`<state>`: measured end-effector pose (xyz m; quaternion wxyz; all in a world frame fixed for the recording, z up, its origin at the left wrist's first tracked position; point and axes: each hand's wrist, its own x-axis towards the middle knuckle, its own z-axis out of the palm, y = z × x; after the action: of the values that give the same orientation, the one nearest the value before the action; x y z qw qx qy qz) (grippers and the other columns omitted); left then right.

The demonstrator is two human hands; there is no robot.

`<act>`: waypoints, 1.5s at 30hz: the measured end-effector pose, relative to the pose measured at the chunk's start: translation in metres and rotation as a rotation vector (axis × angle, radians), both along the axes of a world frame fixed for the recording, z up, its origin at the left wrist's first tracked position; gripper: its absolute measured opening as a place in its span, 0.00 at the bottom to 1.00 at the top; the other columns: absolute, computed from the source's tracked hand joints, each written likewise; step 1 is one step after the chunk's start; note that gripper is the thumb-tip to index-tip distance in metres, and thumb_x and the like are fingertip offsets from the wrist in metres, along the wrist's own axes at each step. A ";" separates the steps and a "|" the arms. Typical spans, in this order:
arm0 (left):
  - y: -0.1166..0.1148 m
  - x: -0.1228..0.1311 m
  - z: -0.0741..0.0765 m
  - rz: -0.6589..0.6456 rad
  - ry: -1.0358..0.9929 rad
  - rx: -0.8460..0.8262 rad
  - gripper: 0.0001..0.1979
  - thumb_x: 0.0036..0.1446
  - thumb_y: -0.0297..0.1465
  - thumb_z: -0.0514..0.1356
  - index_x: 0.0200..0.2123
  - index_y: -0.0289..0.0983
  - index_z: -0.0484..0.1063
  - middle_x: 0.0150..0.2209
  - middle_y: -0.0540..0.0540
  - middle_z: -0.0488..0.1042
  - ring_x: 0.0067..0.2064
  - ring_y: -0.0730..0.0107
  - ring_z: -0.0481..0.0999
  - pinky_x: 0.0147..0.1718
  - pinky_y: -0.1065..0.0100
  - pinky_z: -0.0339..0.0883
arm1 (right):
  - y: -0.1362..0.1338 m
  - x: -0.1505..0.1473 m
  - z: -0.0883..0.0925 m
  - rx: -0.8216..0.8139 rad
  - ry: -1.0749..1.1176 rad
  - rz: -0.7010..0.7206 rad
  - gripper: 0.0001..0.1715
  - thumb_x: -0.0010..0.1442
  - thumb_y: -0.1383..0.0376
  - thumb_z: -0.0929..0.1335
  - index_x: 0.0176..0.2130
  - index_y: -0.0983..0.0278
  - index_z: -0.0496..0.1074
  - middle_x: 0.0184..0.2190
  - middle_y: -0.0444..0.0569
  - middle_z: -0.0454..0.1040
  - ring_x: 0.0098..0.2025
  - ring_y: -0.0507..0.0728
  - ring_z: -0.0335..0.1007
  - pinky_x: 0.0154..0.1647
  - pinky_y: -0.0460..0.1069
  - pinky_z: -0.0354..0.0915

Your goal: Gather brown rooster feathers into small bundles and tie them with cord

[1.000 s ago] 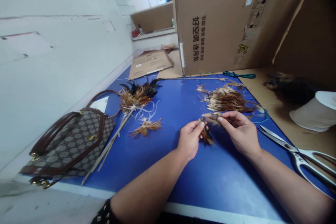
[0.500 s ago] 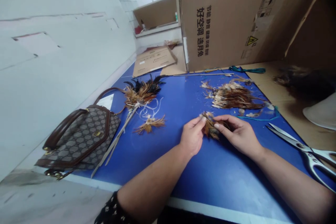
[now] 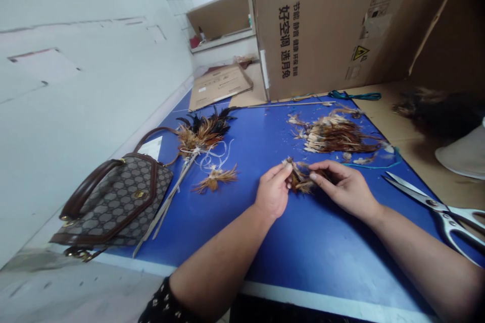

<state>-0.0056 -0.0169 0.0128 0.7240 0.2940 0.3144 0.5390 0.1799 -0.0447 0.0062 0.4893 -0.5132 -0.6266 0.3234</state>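
Observation:
Between both hands, above the blue table, is a small bunch of brown feathers. My left hand pinches its base end between thumb and fingers. My right hand has thumb and forefinger closed on feathers at the bunch's right side; darker feathers show partly under its palm. Beyond the right hand lies a pile of brown feathers with pale fluffy ends. To the left rests a small tied feather tuft, near a larger brown and black feather bundle on thin sticks with white string.
A patterned handbag stands at the left edge. Open scissors lie at the right. A large cardboard box rises behind, with flat cardboard beside it. Teal cord and dark feathers lie at the back right.
The left hand has shifted slightly left, and the feathers between the hands are spread a little wider. The right hand keeps its pinch. The whole view has moved slightly.

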 end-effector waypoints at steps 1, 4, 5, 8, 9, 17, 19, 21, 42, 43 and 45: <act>0.001 -0.001 0.001 0.023 -0.003 -0.007 0.15 0.50 0.36 0.76 0.36 0.31 0.82 0.31 0.47 0.75 0.29 0.77 0.67 0.28 0.71 0.54 | 0.002 0.003 -0.001 0.002 -0.010 -0.020 0.19 0.64 0.51 0.74 0.47 0.61 0.80 0.41 0.52 0.83 0.40 0.60 0.79 0.46 0.56 0.75; 0.005 -0.004 0.004 0.069 0.002 -0.026 0.15 0.48 0.35 0.76 0.36 0.31 0.83 0.32 0.47 0.75 0.29 0.78 0.66 0.27 0.71 0.53 | 0.007 0.013 -0.002 0.024 -0.065 -0.071 0.18 0.64 0.52 0.73 0.47 0.61 0.80 0.40 0.52 0.83 0.39 0.61 0.79 0.44 0.56 0.74; 0.006 -0.005 0.004 0.076 0.005 -0.028 0.15 0.48 0.35 0.76 0.36 0.31 0.83 0.33 0.46 0.76 0.30 0.78 0.66 0.27 0.71 0.53 | 0.009 0.017 -0.002 0.042 -0.107 -0.070 0.17 0.65 0.53 0.72 0.46 0.61 0.81 0.40 0.52 0.83 0.39 0.61 0.79 0.45 0.57 0.74; 0.006 -0.005 0.005 0.082 0.011 -0.028 0.15 0.48 0.34 0.76 0.35 0.30 0.83 0.35 0.44 0.78 0.30 0.79 0.65 0.27 0.72 0.53 | 0.012 0.026 0.002 0.191 -0.315 -0.080 0.13 0.67 0.55 0.71 0.40 0.60 0.83 0.43 0.54 0.82 0.45 0.63 0.79 0.51 0.60 0.72; 0.006 -0.004 0.005 0.081 0.014 -0.028 0.15 0.47 0.34 0.76 0.35 0.30 0.83 0.35 0.44 0.78 0.30 0.79 0.65 0.27 0.72 0.53 | 0.012 0.027 0.005 0.263 -0.391 -0.106 0.12 0.67 0.56 0.71 0.39 0.59 0.83 0.46 0.55 0.81 0.49 0.65 0.78 0.54 0.63 0.71; -0.006 0.005 0.004 -0.005 0.061 0.022 0.16 0.46 0.36 0.77 0.34 0.31 0.83 0.34 0.44 0.76 0.30 0.79 0.65 0.27 0.71 0.53 | 0.000 0.009 0.019 0.354 -0.276 0.016 0.09 0.66 0.61 0.73 0.46 0.58 0.82 0.43 0.53 0.81 0.47 0.62 0.77 0.53 0.59 0.71; -0.008 0.006 0.004 -0.031 0.076 0.035 0.15 0.47 0.36 0.77 0.32 0.31 0.83 0.33 0.45 0.74 0.29 0.79 0.64 0.27 0.71 0.53 | -0.002 0.002 0.016 0.306 -0.214 0.086 0.08 0.66 0.60 0.73 0.45 0.58 0.82 0.42 0.52 0.81 0.47 0.61 0.77 0.52 0.57 0.71; -0.010 0.007 0.003 -0.051 0.086 0.044 0.15 0.48 0.36 0.76 0.32 0.31 0.82 0.33 0.45 0.74 0.29 0.79 0.64 0.26 0.71 0.53 | -0.003 -0.002 0.015 0.249 -0.157 0.135 0.07 0.67 0.59 0.72 0.42 0.58 0.81 0.40 0.51 0.81 0.45 0.60 0.77 0.50 0.56 0.72; -0.009 0.008 0.002 -0.037 0.031 -0.061 0.18 0.45 0.36 0.78 0.36 0.30 0.82 0.33 0.47 0.72 0.28 0.81 0.65 0.24 0.74 0.53 | -0.004 -0.002 0.022 -0.094 0.063 0.089 0.24 0.65 0.45 0.71 0.37 0.63 0.77 0.34 0.50 0.79 0.35 0.56 0.72 0.41 0.50 0.70; -0.009 0.007 0.002 -0.050 0.031 -0.059 0.18 0.45 0.36 0.78 0.36 0.30 0.82 0.33 0.47 0.72 0.28 0.80 0.65 0.24 0.74 0.53 | -0.005 -0.002 0.022 -0.105 0.055 0.112 0.23 0.65 0.45 0.71 0.37 0.63 0.77 0.34 0.49 0.79 0.35 0.56 0.72 0.40 0.50 0.70; -0.009 0.007 0.002 -0.081 0.030 -0.051 0.18 0.46 0.36 0.78 0.36 0.30 0.82 0.32 0.47 0.73 0.28 0.80 0.65 0.25 0.73 0.53 | -0.005 -0.001 0.022 -0.128 0.029 0.152 0.23 0.66 0.46 0.70 0.36 0.63 0.77 0.32 0.49 0.78 0.34 0.55 0.71 0.40 0.49 0.69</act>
<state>0.0013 -0.0258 0.0149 0.7478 0.2960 0.3267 0.4964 0.1785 -0.0499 0.0285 0.4387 -0.4894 -0.6348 0.4063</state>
